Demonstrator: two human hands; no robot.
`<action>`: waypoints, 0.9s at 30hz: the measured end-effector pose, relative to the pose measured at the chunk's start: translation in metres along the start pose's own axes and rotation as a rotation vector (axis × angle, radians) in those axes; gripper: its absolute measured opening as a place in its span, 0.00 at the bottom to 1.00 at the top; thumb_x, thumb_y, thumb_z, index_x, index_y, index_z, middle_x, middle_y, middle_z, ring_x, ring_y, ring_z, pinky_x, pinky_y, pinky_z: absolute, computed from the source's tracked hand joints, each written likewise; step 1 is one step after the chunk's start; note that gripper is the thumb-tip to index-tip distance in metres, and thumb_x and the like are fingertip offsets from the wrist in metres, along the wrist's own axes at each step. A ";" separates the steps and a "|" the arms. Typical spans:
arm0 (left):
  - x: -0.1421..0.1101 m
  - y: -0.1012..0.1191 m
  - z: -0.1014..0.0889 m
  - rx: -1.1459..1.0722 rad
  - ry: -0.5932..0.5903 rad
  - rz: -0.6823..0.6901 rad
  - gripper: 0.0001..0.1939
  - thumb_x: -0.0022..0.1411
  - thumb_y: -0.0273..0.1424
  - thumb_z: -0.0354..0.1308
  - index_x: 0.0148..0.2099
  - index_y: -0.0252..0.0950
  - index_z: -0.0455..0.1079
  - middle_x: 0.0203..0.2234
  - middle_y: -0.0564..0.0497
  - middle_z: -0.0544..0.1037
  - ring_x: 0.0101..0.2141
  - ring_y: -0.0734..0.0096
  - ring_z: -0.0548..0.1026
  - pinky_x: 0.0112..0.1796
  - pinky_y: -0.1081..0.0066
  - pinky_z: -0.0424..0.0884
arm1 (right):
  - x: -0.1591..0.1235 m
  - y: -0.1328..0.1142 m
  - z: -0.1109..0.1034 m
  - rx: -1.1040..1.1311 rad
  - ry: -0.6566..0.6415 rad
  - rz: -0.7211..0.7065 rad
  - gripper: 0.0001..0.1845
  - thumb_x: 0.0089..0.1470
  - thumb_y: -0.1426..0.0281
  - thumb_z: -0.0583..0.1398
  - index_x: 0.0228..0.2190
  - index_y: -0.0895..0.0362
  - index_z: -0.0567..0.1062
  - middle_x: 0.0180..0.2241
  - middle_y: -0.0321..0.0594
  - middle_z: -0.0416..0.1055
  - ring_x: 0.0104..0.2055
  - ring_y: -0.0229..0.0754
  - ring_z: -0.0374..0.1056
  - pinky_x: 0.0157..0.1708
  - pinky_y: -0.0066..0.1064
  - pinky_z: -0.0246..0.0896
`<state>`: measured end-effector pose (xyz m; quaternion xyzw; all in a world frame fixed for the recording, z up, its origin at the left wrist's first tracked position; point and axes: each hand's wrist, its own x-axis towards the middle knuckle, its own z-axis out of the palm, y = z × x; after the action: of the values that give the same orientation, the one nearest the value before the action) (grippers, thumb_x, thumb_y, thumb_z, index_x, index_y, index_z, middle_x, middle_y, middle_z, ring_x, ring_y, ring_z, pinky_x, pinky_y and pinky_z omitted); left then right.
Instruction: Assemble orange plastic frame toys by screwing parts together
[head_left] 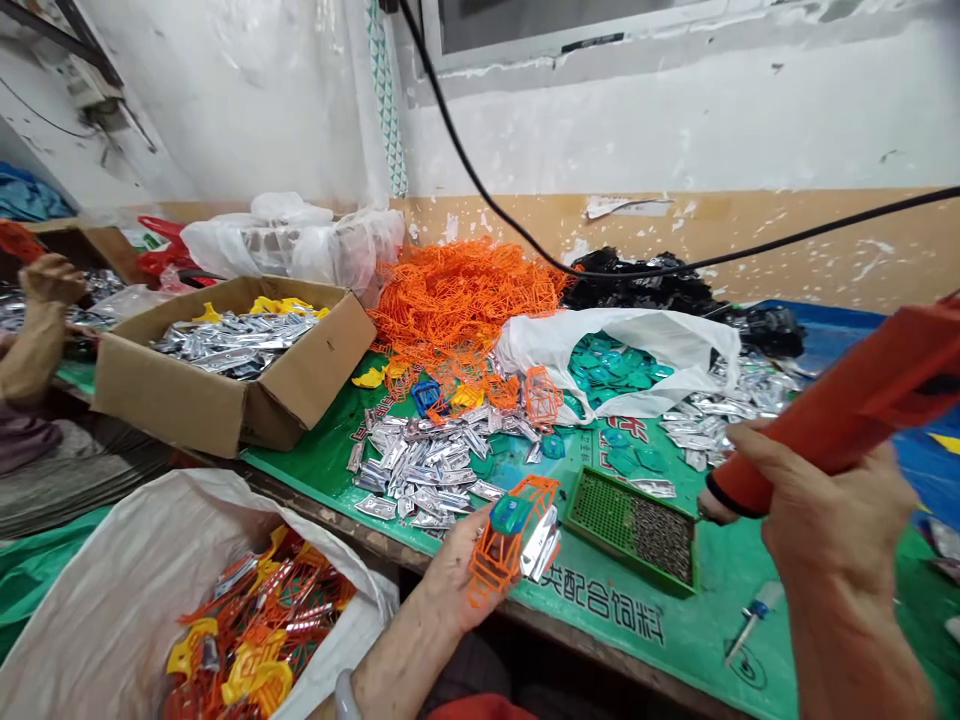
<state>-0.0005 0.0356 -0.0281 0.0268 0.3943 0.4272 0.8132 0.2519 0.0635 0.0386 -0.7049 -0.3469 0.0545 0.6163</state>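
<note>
My left hand (442, 580), near the table's front edge, grips an orange plastic toy car frame (489, 562). A translucent green piece (510, 513) sits on the frame, and a shiny silver piece (538, 548) lies along its right side. My right hand (832, 505) is wrapped round a red electric screwdriver (825, 420). The screwdriver's tip is at the right edge of a green tray (598, 510); whether it touches a screw I cannot tell. Small dark screws (661, 540) are heaped in the tray's right half.
Silver pieces (420, 465) and orange frames (472, 295) are piled behind. A white bag (697, 345) holds green pieces. At left stand a cardboard box (172, 395) and a sack (90, 600) of assembled parts. A black cable (480, 185) hangs across. Another person's hand (52, 280) is far left.
</note>
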 end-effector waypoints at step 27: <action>-0.037 0.030 -0.022 -0.112 0.006 0.198 0.10 0.61 0.33 0.59 0.44 0.36 0.71 0.29 0.48 0.81 0.25 0.66 0.77 0.33 0.60 0.74 | -0.061 -0.022 0.241 -0.765 -1.088 -0.764 0.17 0.59 0.64 0.58 0.48 0.57 0.69 0.49 0.45 0.68 0.47 0.44 0.69 0.45 0.41 0.68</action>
<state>-0.0469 0.0217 -0.0088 0.0187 0.3678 0.5267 0.7661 0.0750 0.2293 -0.0197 -0.5740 -0.8157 0.0531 0.0478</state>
